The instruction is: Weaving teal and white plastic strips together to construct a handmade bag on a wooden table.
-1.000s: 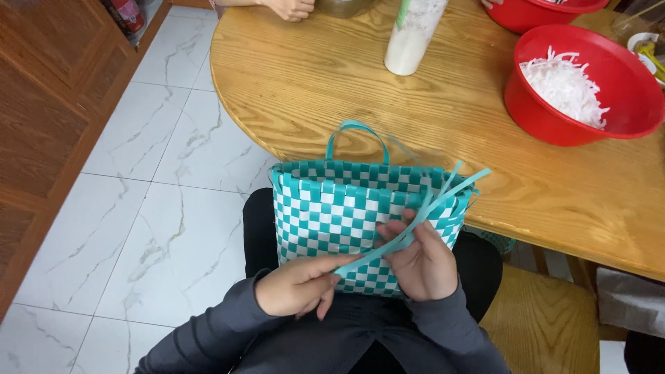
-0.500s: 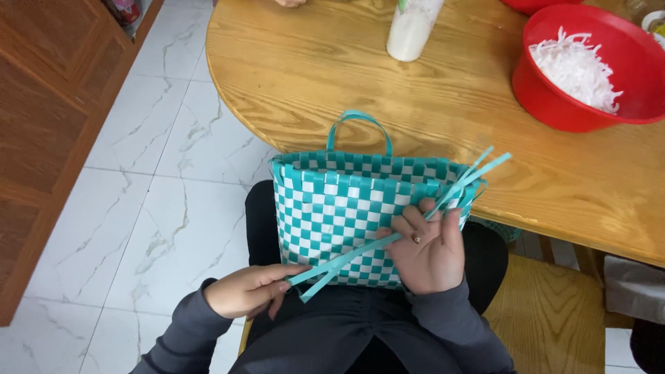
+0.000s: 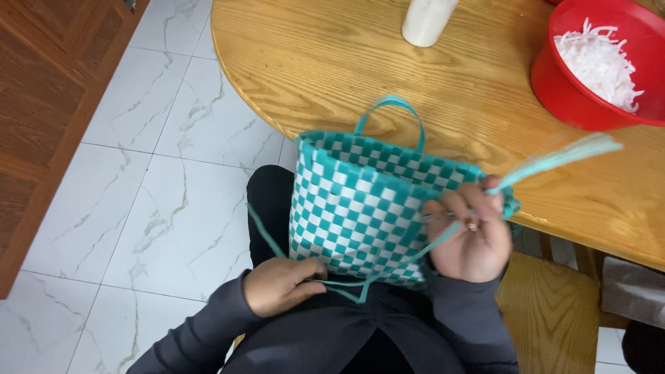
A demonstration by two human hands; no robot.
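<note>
Head view: one woven basket (image 3: 360, 204), two hands' fingers (image 3: 298, 291) pinching teal strips (image 3: 429, 246) (several).

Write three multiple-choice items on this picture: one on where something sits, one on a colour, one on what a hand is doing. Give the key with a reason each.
1. Where does the red bowl sit?
A. on the wooden table
B. on the tiled floor
C. on the person's lap

2. What colours is the woven basket?
A. red and black
B. teal and white
C. yellow and green

3. What is the left hand doing?
A. resting flat on the table
B. holding a cup
C. gripping the teal strips

Key:
1 A: the bowl stands on the wooden table, at its far right.
2 B: its weave is a teal and white checker.
3 C: its fingers close on the teal strips below the basket, while the right hand holds the basket's side.
</note>
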